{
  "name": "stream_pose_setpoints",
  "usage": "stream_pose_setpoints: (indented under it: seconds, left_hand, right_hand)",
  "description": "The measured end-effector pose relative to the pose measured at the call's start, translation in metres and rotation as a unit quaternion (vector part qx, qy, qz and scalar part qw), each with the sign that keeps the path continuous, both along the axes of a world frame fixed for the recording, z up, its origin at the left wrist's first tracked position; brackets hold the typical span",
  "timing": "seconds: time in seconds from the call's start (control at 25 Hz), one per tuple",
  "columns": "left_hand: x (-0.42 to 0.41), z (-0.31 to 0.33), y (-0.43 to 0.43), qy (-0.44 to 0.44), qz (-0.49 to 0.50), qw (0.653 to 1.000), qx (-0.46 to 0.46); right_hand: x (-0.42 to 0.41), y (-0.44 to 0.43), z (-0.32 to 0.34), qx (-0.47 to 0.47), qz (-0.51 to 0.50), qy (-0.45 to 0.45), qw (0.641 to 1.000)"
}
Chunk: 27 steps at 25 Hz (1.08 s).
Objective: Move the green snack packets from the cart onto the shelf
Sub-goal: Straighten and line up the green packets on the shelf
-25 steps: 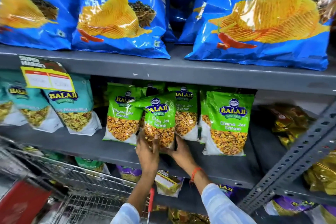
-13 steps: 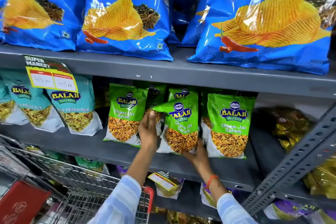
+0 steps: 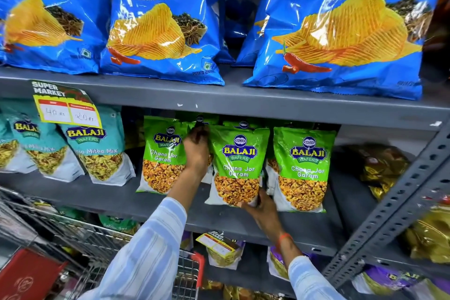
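Three green snack packets [image 3: 239, 165] stand upright in a front row on the grey middle shelf [image 3: 158, 204], near the centre of the frame, with more green ones tucked behind. Your right hand [image 3: 261, 209] cups the lower right corner of the middle packet, fingers curled around its edge. Your left hand [image 3: 196, 151] reaches between the left and middle packets, fingers bent around a packet behind them, though the grip itself is hidden. Teal packets [image 3: 97, 153] sit at centre left under a yellow price tag [image 3: 67, 109]. Large blue chip bags [image 3: 160, 24] fill the top shelf. Your wire cart [image 3: 97, 238] shows at lower left, its red handle [image 3: 199, 268] below your left sleeve.
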<state>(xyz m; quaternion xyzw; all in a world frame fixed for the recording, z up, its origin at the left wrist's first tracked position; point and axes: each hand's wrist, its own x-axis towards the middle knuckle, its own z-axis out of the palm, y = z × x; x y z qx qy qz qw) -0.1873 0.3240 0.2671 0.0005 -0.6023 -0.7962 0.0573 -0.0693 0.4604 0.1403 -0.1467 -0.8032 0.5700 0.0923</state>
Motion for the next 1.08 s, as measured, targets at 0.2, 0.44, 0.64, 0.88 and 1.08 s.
stream_pose_setpoints:
  seconds: [0.2, 0.44, 0.64, 0.88, 1.08]
  left_hand:
    - [-0.002, -0.007, 0.007, 0.188, 0.052, 0.917, -0.348]
    - [-0.015, 0.001, 0.027, 0.192, -0.016, 0.810, -0.554]
    - [0.000, -0.028, 0.010, 0.191, 0.029, 0.864, -0.465]
    - [0.075, -0.105, -0.023, 0.077, -0.026, 0.949, -0.304]
    - [0.059, -0.084, -0.065, 0.136, 0.153, 0.902, -0.380]
  right_hand:
    - [0.005, -0.003, 0.008, -0.027, -0.003, 0.005, 1.000]
    - [0.005, -0.006, 0.011, -0.055, -0.024, 0.013, 0.998]
    - [0.009, -0.009, 0.010, -0.023, -0.034, 0.031, 0.999]
    - [0.034, -0.036, 0.011, 0.109, -0.174, 0.136, 0.969]
    - [0.006, -0.094, 0.053, 0.123, -0.068, 0.228, 0.963]
